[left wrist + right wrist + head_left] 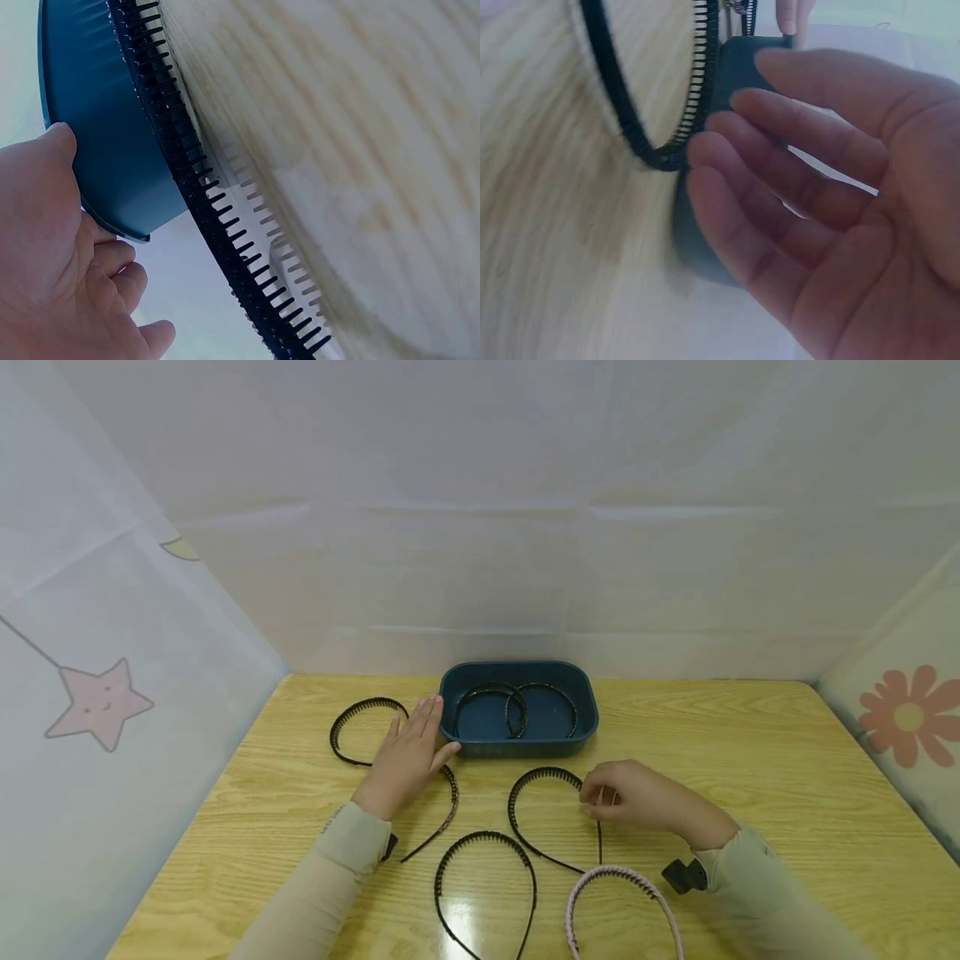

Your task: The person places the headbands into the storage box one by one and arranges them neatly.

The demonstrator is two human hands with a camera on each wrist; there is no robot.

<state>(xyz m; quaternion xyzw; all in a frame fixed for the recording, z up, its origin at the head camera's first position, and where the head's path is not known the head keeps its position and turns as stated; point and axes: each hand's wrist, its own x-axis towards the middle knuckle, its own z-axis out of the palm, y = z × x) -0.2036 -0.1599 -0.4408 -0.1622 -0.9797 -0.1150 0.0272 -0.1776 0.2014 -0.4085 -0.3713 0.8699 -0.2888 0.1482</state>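
Note:
My left hand (408, 756) lies with straight fingers against the left end of a dark blue bin (517, 749); its thumb is at the front corner. Inside the bin, two thin dark headbands overlap, one on the left (491, 686) and one on the right (576, 714). Over the table my right hand (637, 793) hovers at the right side of a black toothed headband (512, 802), fingers loosely bent. In the right wrist view, nothing shows between those fingers, and the headband (616, 97) stands beyond the fingertips. Past the left hand, a toothed headband (199, 199) crosses the left wrist view.
One black headband (335, 727) lies at the far left, and another (454, 797) is partly hidden under the left hand. Nearer the front are a black headband (483, 835) and a pink one (617, 869). Printed cloth walls (480, 568) stand behind and beside the wooden table (750, 735).

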